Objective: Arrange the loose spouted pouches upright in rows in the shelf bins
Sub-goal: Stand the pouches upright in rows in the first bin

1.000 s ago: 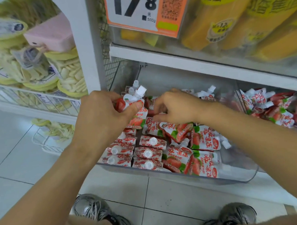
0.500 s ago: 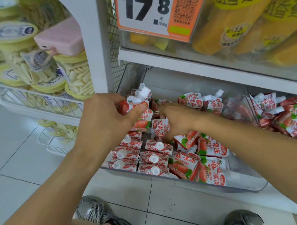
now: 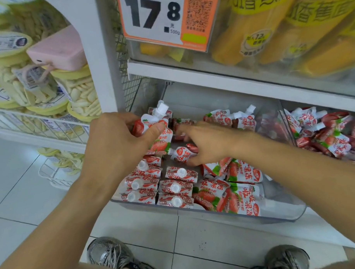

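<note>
My left hand (image 3: 114,144) grips a small bunch of red-and-white spouted pouches (image 3: 155,131) at the back left of the clear shelf bin (image 3: 276,217), thumb pressed across the front pouch, its white cap (image 3: 161,108) pointing up and away from me. My right hand (image 3: 205,143) reaches in from the right, fingers curled round a single pouch (image 3: 181,153) that lies tipped on its side with its spout toward the left hand, just behind the standing rows. Two neat rows of upright pouches (image 3: 158,185) fill the front left of the bin, white caps facing up, the left row (image 3: 138,182) touching the right row (image 3: 177,186). Beside them, to the right, loose pouches (image 3: 234,184) lie flat and overlapping, printed faces showing. More loose pouches (image 3: 232,118) rest against the bin's back wall, and the neighbouring bin (image 3: 323,133) on the right holds a jumbled heap of the same kind. An orange-edged price card (image 3: 164,18) reading 17.8 hangs from the shelf above, in front of yellow packets (image 3: 289,29). To the left, tubs of pale snacks (image 3: 76,93) stack in a wire basket, with a pink case (image 3: 59,48) resting on top. My grey shoes (image 3: 110,253) stand on the tiled floor below.
</note>
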Demonstrator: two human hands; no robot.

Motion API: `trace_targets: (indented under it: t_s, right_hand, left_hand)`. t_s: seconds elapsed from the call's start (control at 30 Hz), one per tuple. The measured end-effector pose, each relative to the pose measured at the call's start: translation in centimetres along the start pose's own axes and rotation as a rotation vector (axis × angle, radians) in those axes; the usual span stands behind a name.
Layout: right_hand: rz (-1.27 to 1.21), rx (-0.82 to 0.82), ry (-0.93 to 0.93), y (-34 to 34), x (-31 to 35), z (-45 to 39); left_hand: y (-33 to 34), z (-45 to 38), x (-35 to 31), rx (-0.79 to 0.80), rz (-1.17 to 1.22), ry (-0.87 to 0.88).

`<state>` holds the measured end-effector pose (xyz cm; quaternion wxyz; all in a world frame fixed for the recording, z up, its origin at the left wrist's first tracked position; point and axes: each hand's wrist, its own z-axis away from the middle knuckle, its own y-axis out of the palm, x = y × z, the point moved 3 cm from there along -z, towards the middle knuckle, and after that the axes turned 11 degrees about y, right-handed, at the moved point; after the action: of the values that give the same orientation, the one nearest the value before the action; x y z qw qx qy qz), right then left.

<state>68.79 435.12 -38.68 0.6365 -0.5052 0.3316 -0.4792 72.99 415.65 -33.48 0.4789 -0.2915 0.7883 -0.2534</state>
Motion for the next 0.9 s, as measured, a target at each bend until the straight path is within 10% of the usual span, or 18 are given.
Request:
trace_targets:
  t_s: [0.13,0.33,0.6,0.9]
  right_hand:
    - [0.029,-0.097,-0.031,0.7,0.9,-0.8]
    - [-0.638,-0.249,0.194,-0.3,-1.0,0.4]
    - [-0.230,0.216,0.043,0.5,-0.2,0.1]
    - [-0.551,0.372,-0.004,1.1,-0.6,0.9]
  left_hand:
    - [0.0,0.0,0.0,0.000,0.010,-0.002]
    - [0.0,0.0,0.3,-0.014,-0.010,0.001]
    - [1.2,-0.1,0.3,0.019,0.069,-0.004]
    - [3.3,-0.5,-0.9,0.063,0.037,0.093]
